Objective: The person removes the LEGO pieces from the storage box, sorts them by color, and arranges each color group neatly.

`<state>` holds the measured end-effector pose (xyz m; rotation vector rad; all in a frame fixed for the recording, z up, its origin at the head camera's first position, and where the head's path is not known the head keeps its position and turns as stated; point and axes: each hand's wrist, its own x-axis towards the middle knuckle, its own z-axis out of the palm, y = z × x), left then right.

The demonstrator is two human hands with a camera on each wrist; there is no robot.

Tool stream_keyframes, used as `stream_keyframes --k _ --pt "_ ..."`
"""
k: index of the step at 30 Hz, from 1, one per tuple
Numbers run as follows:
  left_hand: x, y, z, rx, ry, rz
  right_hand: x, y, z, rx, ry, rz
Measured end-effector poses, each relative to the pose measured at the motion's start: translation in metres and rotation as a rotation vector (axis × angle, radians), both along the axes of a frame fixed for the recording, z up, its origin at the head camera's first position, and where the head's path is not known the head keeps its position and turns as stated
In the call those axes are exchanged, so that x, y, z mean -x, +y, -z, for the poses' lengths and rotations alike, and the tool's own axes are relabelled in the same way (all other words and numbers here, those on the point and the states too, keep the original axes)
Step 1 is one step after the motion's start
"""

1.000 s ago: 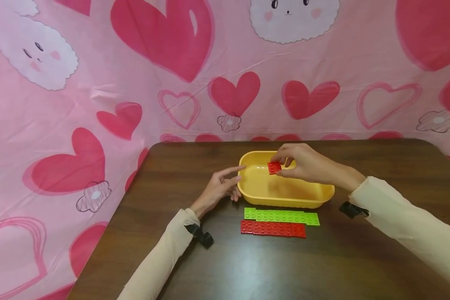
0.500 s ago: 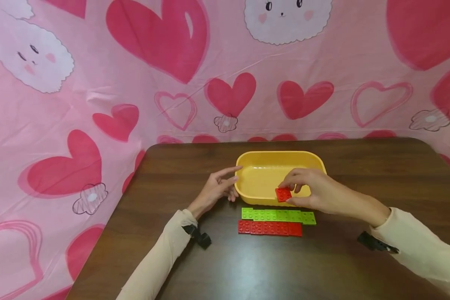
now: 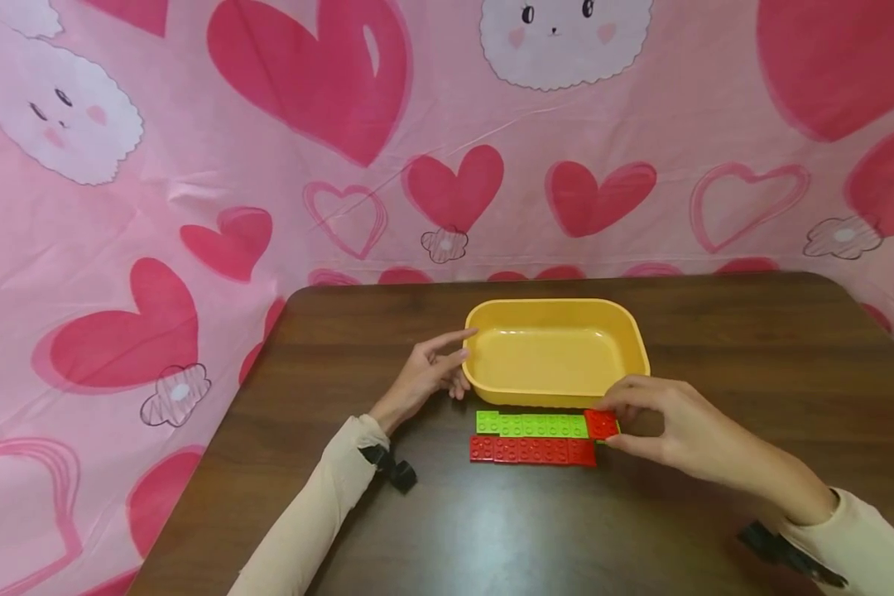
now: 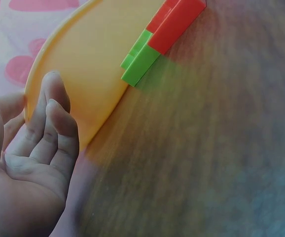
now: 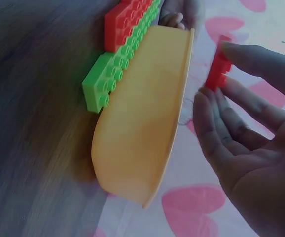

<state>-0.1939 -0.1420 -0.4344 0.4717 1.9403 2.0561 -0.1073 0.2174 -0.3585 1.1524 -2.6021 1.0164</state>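
My right hand (image 3: 704,430) pinches a red studded toy brick (image 3: 602,425) between thumb and fingers. In the head view this brick covers the right part of the green brick row (image 3: 542,425); the right wrist view shows the same red brick (image 5: 218,64) held on edge at the fingertips. Nearer to me, a red brick row (image 3: 532,451) lies alongside the green one. Behind both rows stands a yellow oblong tub (image 3: 551,397). My left hand (image 3: 428,368) touches the tub's left end with extended index finger and thumb, the other fingers loosely bent.
The dark wooden table (image 3: 492,530) carries everything. A pink cloth (image 3: 268,165) with hearts and bunny faces hangs behind and to the left. Both forearms wear pale sleeves with a black wrist strap (image 3: 389,468).
My right hand has carried the red brick from over the tub toward me and right, to the green row's right end. My left hand stays at the tub. The view has shifted slightly.
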Motion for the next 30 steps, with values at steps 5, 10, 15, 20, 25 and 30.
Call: stream_keyframes --k 5,10,15,20,25,30 --pt "0.001 -0.003 -0.003 0.001 0.015 -0.004 -0.004 0.002 0.008 -0.095 0.033 -0.005" --pt "-0.001 -0.007 -0.003 -0.008 -0.004 -0.004 -0.006 -0.001 0.013 -0.214 -0.008 -0.014" --pt "-0.003 -0.008 -0.002 -0.003 -0.003 -0.004 -0.011 -0.006 0.016 -0.292 -0.031 0.035" --pt "-0.003 -0.007 -0.003 0.006 0.008 -0.002 -0.014 -0.01 0.02 -0.323 -0.007 0.04" --pt "-0.001 -0.007 -0.004 0.003 0.01 -0.005 -0.013 -0.006 0.019 -0.325 0.084 0.073" --pt "-0.002 -0.008 -0.002 0.025 -0.007 -0.007 -0.01 0.0 0.015 -0.278 0.114 0.097"
